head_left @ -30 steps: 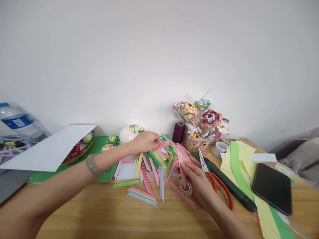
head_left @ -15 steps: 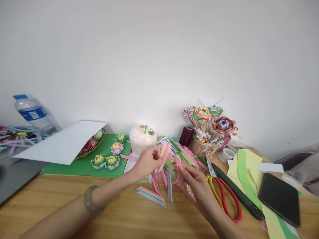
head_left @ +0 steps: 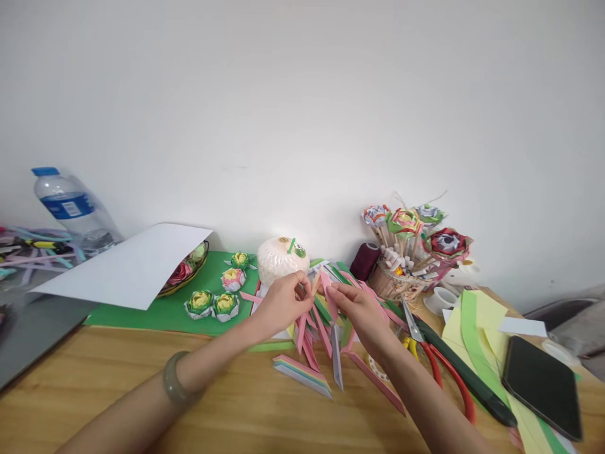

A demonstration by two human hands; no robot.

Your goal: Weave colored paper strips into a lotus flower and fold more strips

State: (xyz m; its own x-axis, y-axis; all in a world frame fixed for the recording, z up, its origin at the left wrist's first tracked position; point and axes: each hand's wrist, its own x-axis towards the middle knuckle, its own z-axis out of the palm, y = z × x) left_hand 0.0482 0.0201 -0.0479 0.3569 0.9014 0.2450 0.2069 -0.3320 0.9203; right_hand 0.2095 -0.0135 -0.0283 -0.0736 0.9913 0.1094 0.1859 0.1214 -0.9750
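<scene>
My left hand [head_left: 286, 301] is closed in a pinch, its fingertips on a small folded peach-pink paper piece partly hidden by the fingers. Close beside it, my right hand [head_left: 363, 315] pinches a pink paper strip [head_left: 329, 296], which stands upright. Whether the two paper pieces touch is unclear. Below the hands lies a heap of folded paper strips [head_left: 308, 350], mostly pink with some green and lilac. A fanned stack of pink, yellow, blue and lilac strips [head_left: 302, 375] rests in front of the heap.
Paper flowers [head_left: 225, 306] sit on a green sheet [head_left: 142, 318] at left, near a white sheet [head_left: 127, 268] and a water bottle [head_left: 70, 205]. Behind is a white pumpkin-shaped ornament [head_left: 278, 261]. Red-handled scissors [head_left: 432, 362], a green cutter [head_left: 472, 378] and a phone [head_left: 543, 384] lie right.
My right hand has come up and left with its pink strip, closing the gap to my left hand. The whole scene has shifted slightly right as the camera turned.
</scene>
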